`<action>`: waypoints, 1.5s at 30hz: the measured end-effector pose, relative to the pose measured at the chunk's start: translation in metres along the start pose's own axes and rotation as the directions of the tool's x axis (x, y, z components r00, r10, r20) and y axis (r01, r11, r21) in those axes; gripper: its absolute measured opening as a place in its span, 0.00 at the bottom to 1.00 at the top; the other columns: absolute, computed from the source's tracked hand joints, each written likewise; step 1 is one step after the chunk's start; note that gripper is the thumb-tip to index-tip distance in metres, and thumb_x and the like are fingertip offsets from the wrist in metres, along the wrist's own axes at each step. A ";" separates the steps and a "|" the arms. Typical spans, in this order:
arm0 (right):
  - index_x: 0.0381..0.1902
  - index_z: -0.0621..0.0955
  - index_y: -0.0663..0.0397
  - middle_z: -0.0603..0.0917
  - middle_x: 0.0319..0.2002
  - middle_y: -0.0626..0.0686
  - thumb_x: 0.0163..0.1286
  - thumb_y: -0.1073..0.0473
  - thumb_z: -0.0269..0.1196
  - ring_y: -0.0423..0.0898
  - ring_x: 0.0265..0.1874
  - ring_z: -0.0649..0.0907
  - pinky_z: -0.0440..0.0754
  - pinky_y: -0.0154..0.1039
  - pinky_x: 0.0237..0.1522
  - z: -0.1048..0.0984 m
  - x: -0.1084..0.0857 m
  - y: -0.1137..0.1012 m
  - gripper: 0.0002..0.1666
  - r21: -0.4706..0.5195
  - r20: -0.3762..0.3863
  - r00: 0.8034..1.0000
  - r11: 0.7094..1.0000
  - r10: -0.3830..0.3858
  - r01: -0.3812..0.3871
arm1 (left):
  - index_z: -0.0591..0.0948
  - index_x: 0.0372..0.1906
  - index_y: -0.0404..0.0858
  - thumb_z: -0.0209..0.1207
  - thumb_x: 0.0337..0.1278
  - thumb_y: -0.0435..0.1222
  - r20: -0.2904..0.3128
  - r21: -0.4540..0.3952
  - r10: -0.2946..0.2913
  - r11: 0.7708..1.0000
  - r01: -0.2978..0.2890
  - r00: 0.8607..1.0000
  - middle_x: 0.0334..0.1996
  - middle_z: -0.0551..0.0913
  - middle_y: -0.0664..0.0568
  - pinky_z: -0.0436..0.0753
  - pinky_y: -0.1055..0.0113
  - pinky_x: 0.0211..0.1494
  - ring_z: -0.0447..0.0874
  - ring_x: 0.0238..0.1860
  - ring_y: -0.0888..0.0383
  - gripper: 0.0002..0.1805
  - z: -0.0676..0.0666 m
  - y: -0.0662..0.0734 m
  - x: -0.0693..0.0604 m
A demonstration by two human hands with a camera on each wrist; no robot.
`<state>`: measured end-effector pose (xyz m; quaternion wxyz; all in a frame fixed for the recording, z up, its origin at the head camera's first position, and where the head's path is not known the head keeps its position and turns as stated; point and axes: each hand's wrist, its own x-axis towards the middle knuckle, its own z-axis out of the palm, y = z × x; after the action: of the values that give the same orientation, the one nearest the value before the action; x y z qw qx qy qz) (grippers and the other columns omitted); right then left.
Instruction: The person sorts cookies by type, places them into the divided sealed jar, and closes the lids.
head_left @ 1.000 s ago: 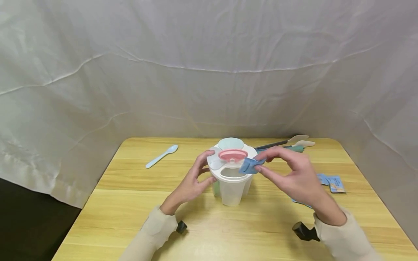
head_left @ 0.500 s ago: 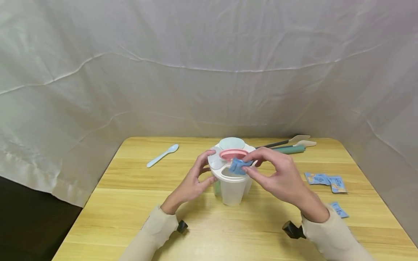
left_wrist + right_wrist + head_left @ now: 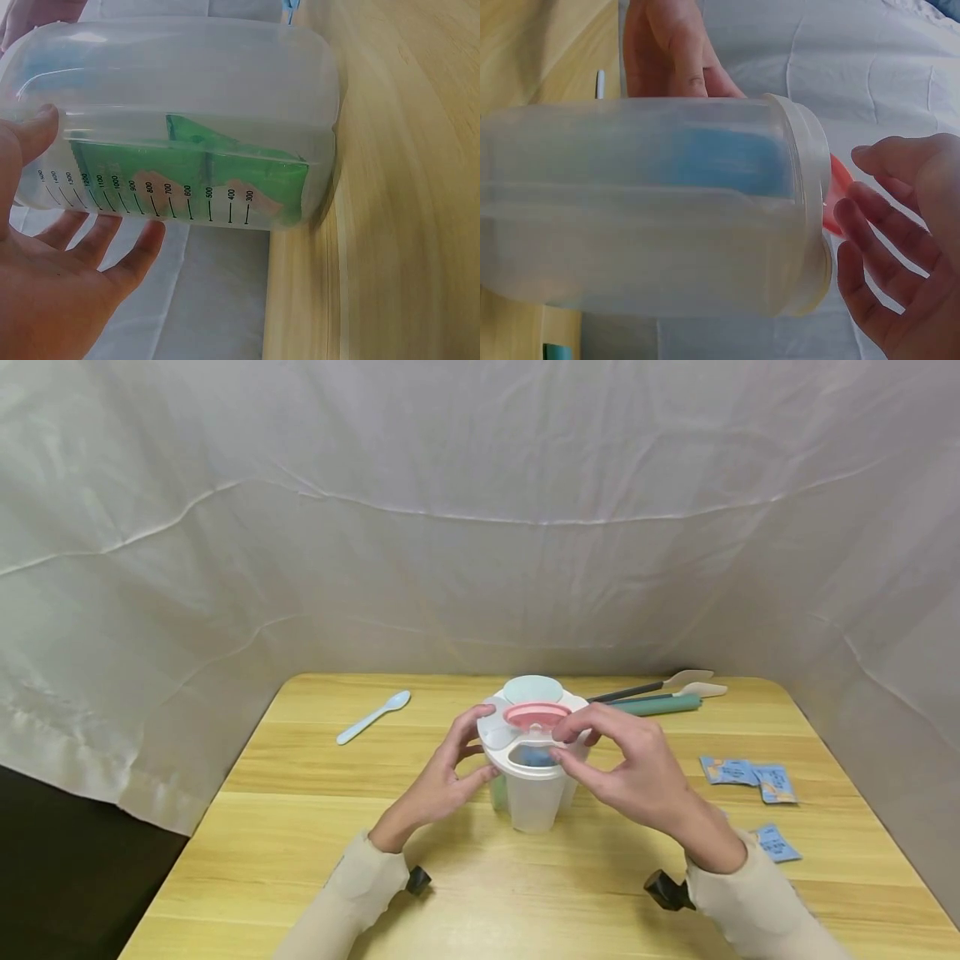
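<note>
A translucent divided storage container [image 3: 534, 810] with a white lid stands on the table. One pink flap [image 3: 536, 716] is raised above an uncovered opening. My left hand [image 3: 442, 785] grips the container's left side, thumb in front and fingers behind. Inside, a blue packet [image 3: 735, 161] shows through the wall just below the opening. Green packets [image 3: 259, 184] lie behind the measuring scale of another compartment in the left wrist view. Over the opening's right edge, my right hand [image 3: 645, 768] has its fingers apart, with nothing between them.
Several blue packets [image 3: 776, 783] lie on the table at the right. A pale blue spoon [image 3: 373, 718] is at the back left. Behind the container to the right are long-handled tools with pale heads [image 3: 688, 678] and a green handle [image 3: 660, 704]. A grey curtain [image 3: 480, 568] rises behind.
My right hand moved left to the opening and let go of the blue packet, which has gone from the fingertips into the compartment. My left hand kept its hold.
</note>
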<state>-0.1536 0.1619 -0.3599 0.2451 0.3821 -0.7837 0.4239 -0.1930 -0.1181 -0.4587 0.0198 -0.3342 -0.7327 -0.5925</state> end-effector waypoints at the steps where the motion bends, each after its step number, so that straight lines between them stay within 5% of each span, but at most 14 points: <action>1: 0.43 0.89 0.51 0.92 0.40 0.45 0.59 0.71 0.80 0.41 0.37 0.87 0.85 0.27 0.44 -0.001 0.000 0.000 0.17 -0.006 0.001 1.000 1.000 -0.002 0.002 | 0.59 0.84 0.43 0.65 0.70 0.23 0.000 0.003 0.002 1.000 -0.002 1.000 0.84 0.65 0.41 0.82 0.49 0.77 0.74 0.77 0.37 0.44 0.000 0.000 0.000; 25: 0.41 0.90 0.50 0.92 0.37 0.46 0.61 0.72 0.78 0.38 0.38 0.87 0.83 0.23 0.44 -0.036 -0.020 0.020 0.14 -0.117 -0.025 1.000 0.993 0.015 -0.017 | 0.58 0.85 0.42 0.65 0.69 0.23 -0.001 0.005 -0.013 1.000 0.013 1.000 0.82 0.67 0.40 0.82 0.54 0.77 0.74 0.78 0.38 0.45 -0.001 0.000 -0.002; 31: 0.41 0.90 0.48 0.92 0.36 0.48 0.65 0.68 0.78 0.34 0.38 0.86 0.82 0.22 0.45 -0.051 -0.030 0.032 0.11 -0.153 -0.041 0.997 0.985 0.068 -0.074 | 0.58 0.85 0.42 0.65 0.70 0.23 0.001 0.003 -0.011 1.000 0.011 1.000 0.82 0.67 0.40 0.82 0.52 0.77 0.74 0.78 0.37 0.45 -0.001 0.001 -0.002; 38: 0.38 0.90 0.48 0.91 0.35 0.43 0.51 0.79 0.80 0.29 0.37 0.84 0.83 0.21 0.42 -0.061 -0.038 0.046 0.23 -0.174 -0.096 0.992 0.980 0.079 -0.095 | 0.58 0.85 0.42 0.64 0.71 0.23 -0.003 -0.002 0.006 1.000 -0.006 1.000 0.82 0.66 0.38 0.82 0.48 0.76 0.74 0.77 0.35 0.44 -0.001 0.001 -0.002; 45: 0.38 0.90 0.48 0.91 0.34 0.43 0.55 0.77 0.80 0.24 0.37 0.84 0.84 0.20 0.42 -0.068 -0.049 0.059 0.21 -0.215 -0.108 0.980 0.958 0.169 -0.189 | 0.58 0.85 0.42 0.65 0.70 0.23 0.004 -0.005 -0.007 1.000 0.007 1.000 0.83 0.65 0.40 0.81 0.49 0.77 0.74 0.78 0.37 0.45 0.000 0.001 -0.002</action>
<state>-0.1688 0.2596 -0.3874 0.2816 0.2602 -0.8464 0.3696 -0.1908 -0.1193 -0.4583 0.0152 -0.3328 -0.7325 -0.5937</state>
